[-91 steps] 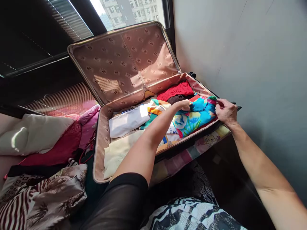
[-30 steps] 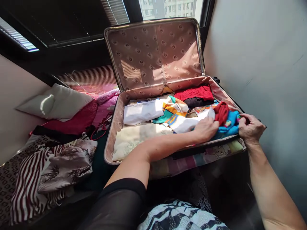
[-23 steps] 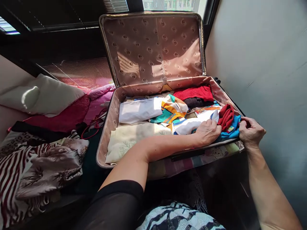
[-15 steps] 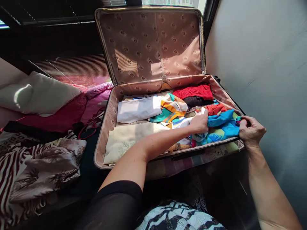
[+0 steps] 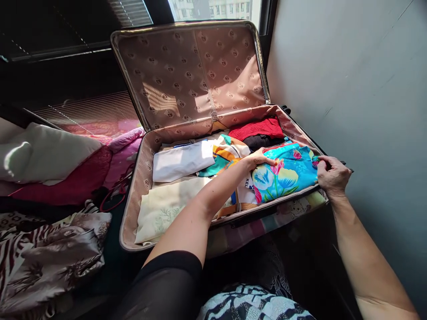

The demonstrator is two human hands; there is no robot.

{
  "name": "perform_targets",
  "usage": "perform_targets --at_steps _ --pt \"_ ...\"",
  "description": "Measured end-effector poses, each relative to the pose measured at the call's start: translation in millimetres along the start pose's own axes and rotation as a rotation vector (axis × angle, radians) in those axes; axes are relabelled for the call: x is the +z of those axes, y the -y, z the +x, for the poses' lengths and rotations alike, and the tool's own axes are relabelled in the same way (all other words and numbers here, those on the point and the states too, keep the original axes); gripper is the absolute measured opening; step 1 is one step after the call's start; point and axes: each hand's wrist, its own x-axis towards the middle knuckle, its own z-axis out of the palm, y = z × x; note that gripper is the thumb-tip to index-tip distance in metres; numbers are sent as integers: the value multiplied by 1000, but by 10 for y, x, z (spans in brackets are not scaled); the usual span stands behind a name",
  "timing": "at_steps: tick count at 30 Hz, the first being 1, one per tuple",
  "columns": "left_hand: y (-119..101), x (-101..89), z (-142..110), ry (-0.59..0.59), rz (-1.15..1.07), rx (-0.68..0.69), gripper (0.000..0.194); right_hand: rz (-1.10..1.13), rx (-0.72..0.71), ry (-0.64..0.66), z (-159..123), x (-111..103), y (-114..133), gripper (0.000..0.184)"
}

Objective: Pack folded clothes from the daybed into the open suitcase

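A blue garment with a pink, white and yellow floral print [image 5: 283, 173] lies folded at the right end of the open suitcase [image 5: 128, 218]. My left hand [image 5: 258, 159] grips its upper left edge, thumb on top and fingertips hidden. At its right corner, my right hand [image 5: 333, 174] pinches the cloth beside the suitcase rim. Behind it are a red knit garment [image 5: 255, 129] and dark cloth. Left of my hand lie a multicoloured patterned cloth [image 5: 230, 149], a folded white garment [image 5: 183, 161] and a cream garment [image 5: 170, 204]. A tan strap [image 5: 230, 210] shows near the front edge.
The suitcase lid [image 5: 196, 75] stands raised at the window. A pale wall [image 5: 350, 80] rises close on the right. To the left are a pile of striped and satin clothes [image 5: 56, 249], a white pillow [image 5: 50, 151] and pink bedding [image 5: 126, 149].
The floral garment was bunched and folded over; now it lies flatter, with more of its print showing. My left hand has moved up to its upper left edge. The view has shifted slightly.
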Motion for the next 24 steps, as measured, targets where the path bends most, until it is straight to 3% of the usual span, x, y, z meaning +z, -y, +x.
perform_targets --at_steps 2,4,9,11,14,16,18,20,24 --pt "56 1 -13 -22 -40 -12 100 11 -10 1 -9 4 -7 22" --pt "74 10 -21 -74 -50 14 106 22 -14 3 -16 6 0 22" --pt "5 53 3 40 -129 -149 78 30 3 2 -28 14 25 24" --pt "-26 80 -13 114 -66 -66 77 33 -1 -9 -32 19 25 25" --pt "-43 152 -97 216 238 188 84 33 -10 -17 -37 23 15 26" --pt "-36 207 -169 232 452 314 83 35 -8 -14 -38 25 5 26" --pt "-29 239 -216 181 507 357 81 39 -5 -12 -38 28 -4 26" --pt "-35 232 -219 137 380 277 78 39 -7 -14 -37 32 -9 25" --pt "-96 174 -141 164 106 -82 59 26 -9 -5 -32 39 -3 24"
